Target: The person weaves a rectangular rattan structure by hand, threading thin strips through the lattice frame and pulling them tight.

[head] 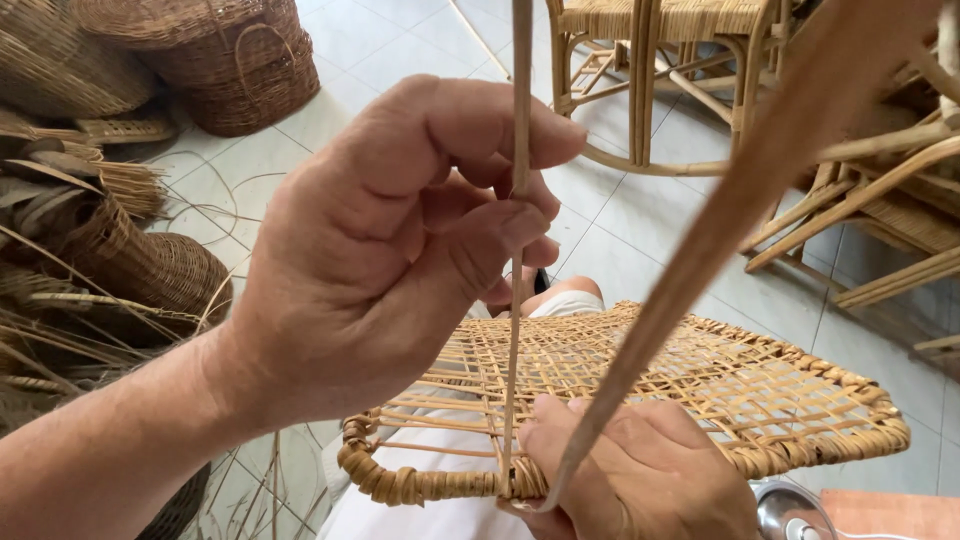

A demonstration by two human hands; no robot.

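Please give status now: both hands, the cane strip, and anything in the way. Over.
Left hand pinches thin pale cane strip, raised. Right hand presses on woven rattan seat panel at its wrapped edge, touching a wider brown strip. Nothing blocks the strip.

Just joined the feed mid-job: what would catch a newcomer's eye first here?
The left hand, large in the centre, pinches a thin cane strand running straight up out of view. Below it, the right hand presses on the near rim of a half-woven cane panel lying across the lap. Wicker baskets are piled at upper left.
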